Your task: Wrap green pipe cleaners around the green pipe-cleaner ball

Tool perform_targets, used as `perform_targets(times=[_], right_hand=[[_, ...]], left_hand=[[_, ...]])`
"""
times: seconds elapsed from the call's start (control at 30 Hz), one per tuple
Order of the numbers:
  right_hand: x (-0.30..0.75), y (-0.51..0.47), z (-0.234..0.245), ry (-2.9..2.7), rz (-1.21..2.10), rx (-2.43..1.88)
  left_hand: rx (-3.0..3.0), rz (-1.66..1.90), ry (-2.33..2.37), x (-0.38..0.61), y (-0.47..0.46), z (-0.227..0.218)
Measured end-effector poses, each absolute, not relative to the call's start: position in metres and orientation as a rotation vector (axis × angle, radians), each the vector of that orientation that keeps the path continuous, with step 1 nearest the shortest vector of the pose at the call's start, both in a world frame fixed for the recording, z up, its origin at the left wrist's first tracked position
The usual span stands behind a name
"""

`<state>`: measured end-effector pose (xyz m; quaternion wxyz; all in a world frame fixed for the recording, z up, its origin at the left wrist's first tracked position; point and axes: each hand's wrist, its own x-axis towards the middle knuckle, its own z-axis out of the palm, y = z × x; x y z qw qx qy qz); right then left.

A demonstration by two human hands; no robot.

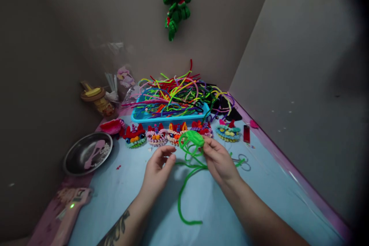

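My right hand point(219, 158) pinches a wound green pipe-cleaner piece point(192, 138) just above the blue table top point(201, 200). Loose green pipe-cleaner strands point(184, 188) trail down from it across the table toward me. My left hand point(159, 167) hovers a little to the left, fingers curled and thumb near the fingertips, with nothing that I can make out in them. Behind the hands stands a row of several finished pipe-cleaner figures point(157, 135).
A blue tray point(170, 117) heaped with coloured pipe cleaners sits at the back. Scissors point(242, 162) and a red lighter point(246, 133) lie at the right. A metal bowl point(88, 153) and a pink glue gun point(69, 209) are at the left. A green figure point(176, 0) hangs on the wall.
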<state>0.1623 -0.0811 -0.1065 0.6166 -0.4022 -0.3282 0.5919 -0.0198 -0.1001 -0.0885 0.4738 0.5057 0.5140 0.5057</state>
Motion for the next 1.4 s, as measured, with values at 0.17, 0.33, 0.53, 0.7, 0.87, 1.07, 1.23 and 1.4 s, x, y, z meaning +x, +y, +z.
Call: perform_targets(times=[0.17,0.33,0.53,0.7,0.87,1.07,1.23,1.4], right_hand=[[0.161,-0.082,-0.106,-0.685,1.473,-0.820],[0.161,-0.082,-0.107,-0.647,1.593,-0.769],[0.159,-0.084,-0.108,-0.712,1.539,-0.805],[0.157,-0.087,-0.109,-0.859,1.447,-0.879],[0.156,-0.087,-0.111,-1.000,1.395,-0.914],[0.154,-0.088,-0.111,-1.108,1.324,-0.935],[0.160,-0.088,-0.109,-1.218,0.994,-1.039],[0.165,-0.094,-0.100,-1.488,0.600,-1.143]], left_hand=[[1.160,1.071,1.119,-0.018,-0.101,-0.089],[1.119,1.094,1.115,-0.018,-0.100,-0.089],[1.087,1.109,1.050,-0.019,-0.101,-0.093],[0.990,1.104,0.985,-0.019,-0.103,-0.098],[0.863,1.095,0.980,-0.018,-0.103,-0.099],[0.808,1.105,0.964,-0.017,-0.103,-0.096],[0.917,1.116,1.054,-0.017,-0.102,-0.096],[1.088,1.260,1.123,-0.016,-0.106,-0.090]])
